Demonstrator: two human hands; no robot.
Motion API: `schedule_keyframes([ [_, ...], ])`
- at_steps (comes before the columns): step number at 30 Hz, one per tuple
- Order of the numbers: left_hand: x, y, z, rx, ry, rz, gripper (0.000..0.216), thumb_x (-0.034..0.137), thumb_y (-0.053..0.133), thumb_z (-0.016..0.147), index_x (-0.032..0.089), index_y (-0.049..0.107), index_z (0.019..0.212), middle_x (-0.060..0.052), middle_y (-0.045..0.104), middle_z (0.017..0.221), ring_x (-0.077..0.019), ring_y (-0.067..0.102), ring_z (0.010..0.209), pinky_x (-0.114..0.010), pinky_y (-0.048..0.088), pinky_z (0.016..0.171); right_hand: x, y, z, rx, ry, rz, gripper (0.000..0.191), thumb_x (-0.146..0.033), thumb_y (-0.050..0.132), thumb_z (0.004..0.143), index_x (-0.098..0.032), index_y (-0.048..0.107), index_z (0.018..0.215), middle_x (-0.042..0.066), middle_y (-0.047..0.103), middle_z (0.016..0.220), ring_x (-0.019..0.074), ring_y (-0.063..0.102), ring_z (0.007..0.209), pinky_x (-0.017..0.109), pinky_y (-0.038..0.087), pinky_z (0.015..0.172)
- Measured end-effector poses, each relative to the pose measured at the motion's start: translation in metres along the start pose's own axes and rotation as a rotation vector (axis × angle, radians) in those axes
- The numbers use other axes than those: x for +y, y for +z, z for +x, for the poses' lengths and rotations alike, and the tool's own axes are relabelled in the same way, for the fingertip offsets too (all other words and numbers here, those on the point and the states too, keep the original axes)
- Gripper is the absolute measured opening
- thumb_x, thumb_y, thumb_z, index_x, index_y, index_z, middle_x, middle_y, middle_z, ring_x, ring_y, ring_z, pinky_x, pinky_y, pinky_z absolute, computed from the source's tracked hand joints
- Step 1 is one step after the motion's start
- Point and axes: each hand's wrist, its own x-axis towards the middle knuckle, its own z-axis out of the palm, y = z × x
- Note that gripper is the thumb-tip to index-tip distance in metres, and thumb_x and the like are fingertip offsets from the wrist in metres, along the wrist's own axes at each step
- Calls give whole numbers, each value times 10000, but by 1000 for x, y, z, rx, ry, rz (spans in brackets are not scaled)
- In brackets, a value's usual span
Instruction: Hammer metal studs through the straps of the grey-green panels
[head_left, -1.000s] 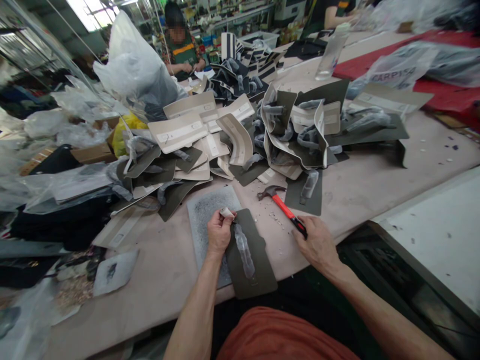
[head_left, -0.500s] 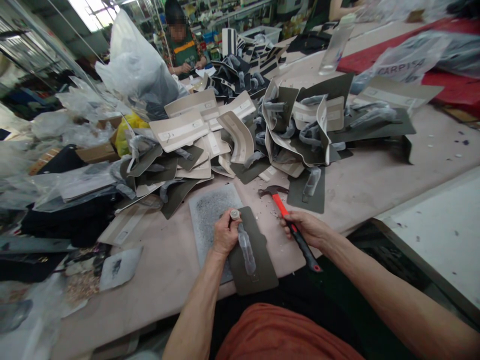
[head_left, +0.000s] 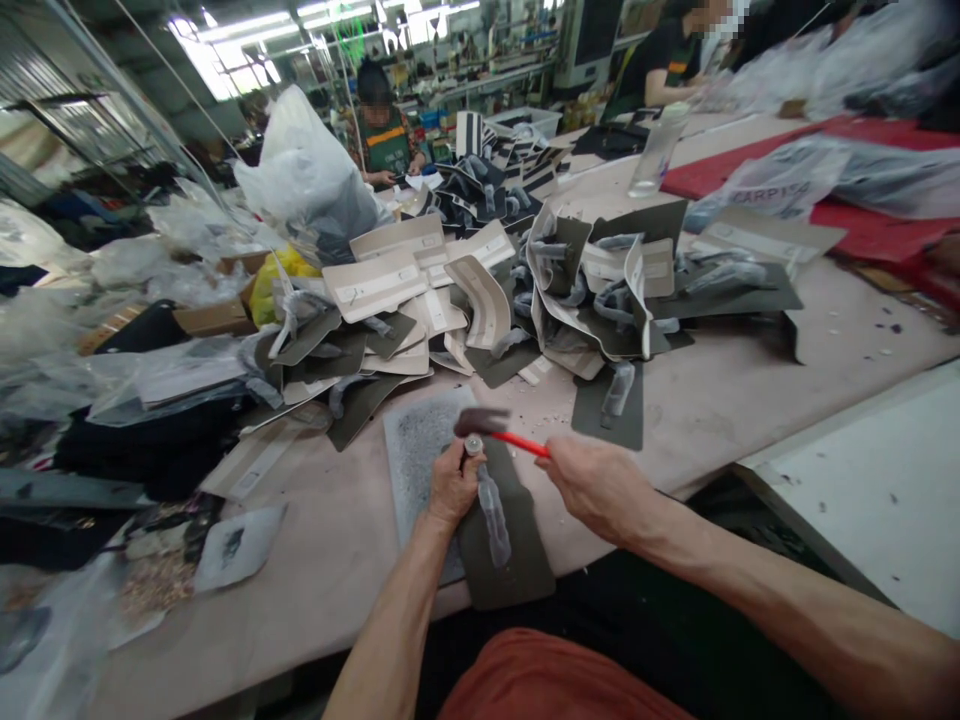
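Ahead of you, a heap of beige and dark olive cut pieces (head_left: 480, 290) sprawls across the desk (head_left: 735, 400), with a bulging white plastic bag (head_left: 300, 170), a yellow bag (head_left: 274, 285) and a cardboard box (head_left: 214, 318) at its left. Further back, a clear bottle (head_left: 654, 150) stands upright near a red cloth (head_left: 862, 225). Beyond these you see two people working, one in a green top with an orange stripe (head_left: 382, 140) and another in black (head_left: 660, 65), and a white board (head_left: 877, 480) lies at your right.
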Motion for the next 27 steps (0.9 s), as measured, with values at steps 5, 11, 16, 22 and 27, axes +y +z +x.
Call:
schedule_keyframes([
  [5, 0, 0, 0, 1, -29, -51, 183, 227, 572, 858, 199, 664, 1013, -47, 722, 912, -194, 665, 840, -301, 496, 790, -12, -19, 10, 69, 3, 8, 275, -405, 393, 979, -223, 444, 779, -15, 448, 587, 113, 315, 473, 293, 176, 516],
  [11, 2, -2, 0, 21, -53, -92, 155, 199, 605, 828, 202, 682, 963, -34, 721, 875, -189, 663, 813, -294, 496, 783, -12, -6, 2, 132, 16, 59, 266, -403, 348, 980, -231, 438, 797, -10, 452, 590, 126, 344, 478, 296, 209, 515],
  [16, -1, -2, 0, 2, -35, -104, 149, 207, 602, 841, 206, 687, 963, -34, 718, 876, -184, 661, 805, -286, 496, 766, -7, -5, 1, -58, 77, -41, 281, -401, 363, 990, -222, 458, 797, -21, 450, 582, 117, 350, 484, 287, 195, 514],
  [22, -2, -2, -1, -28, -10, -71, 199, 218, 576, 858, 194, 664, 1035, -31, 711, 911, -179, 652, 829, -288, 490, 793, -1, 2, -3, -29, 33, -85, 292, -388, 316, 1002, -206, 463, 827, 5, 509, 605, 127, 415, 494, 281, 222, 516],
  [27, -1, -3, -1, -29, -7, -72, 217, 211, 572, 849, 191, 659, 1047, -32, 713, 934, -186, 656, 867, -294, 491, 812, 27, 10, -11, -243, 137, -168, 301, -394, 329, 1011, -204, 499, 849, 16, 565, 671, 145, 469, 551, 285, 220, 545],
])
